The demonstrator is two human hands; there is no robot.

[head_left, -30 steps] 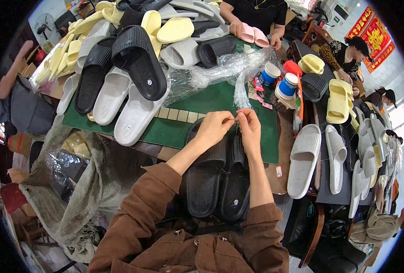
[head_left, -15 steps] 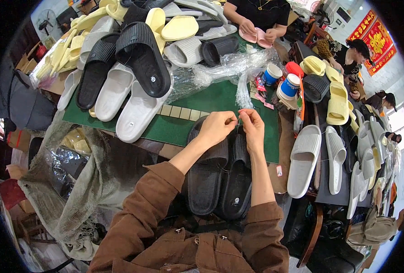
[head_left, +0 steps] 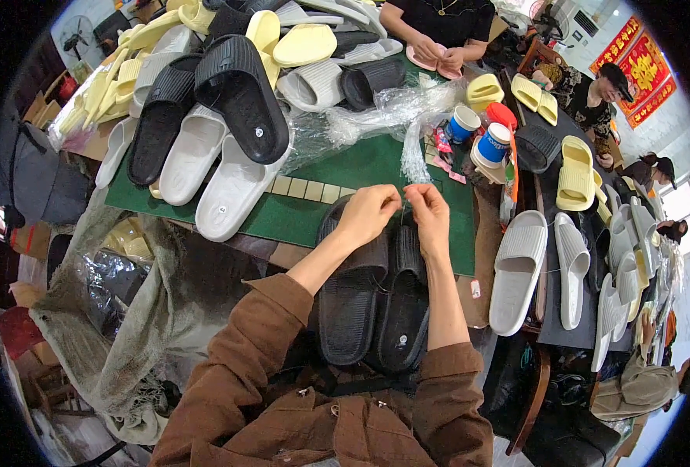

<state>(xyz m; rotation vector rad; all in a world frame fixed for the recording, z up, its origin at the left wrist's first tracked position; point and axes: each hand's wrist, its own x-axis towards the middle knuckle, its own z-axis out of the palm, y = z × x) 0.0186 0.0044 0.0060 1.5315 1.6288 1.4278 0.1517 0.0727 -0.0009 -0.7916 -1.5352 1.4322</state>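
Fingers point(head_left: 390, 196) of left hand point(head_left: 366, 215) and right hand point(head_left: 429, 214): pinched against thumbs; anything held, too small to tell. Directly below: pair of black slippers point(head_left: 346, 327), side by side, strap ends overlapping green table mat point(head_left: 459, 233) in view. On and around mat: row of pale squares point(head_left: 306, 189), clear plastic point(head_left: 337, 128), heaped slippers point(head_left: 240, 101) in black, white, yellow. At right: two blue-and-white cups point(head_left: 493, 146), grey slippers point(head_left: 516, 268). Opposite: co-worker point(head_left: 438, 22) with pink slippers point(head_left: 423, 57). Beyond: red banners point(head_left: 647, 78).
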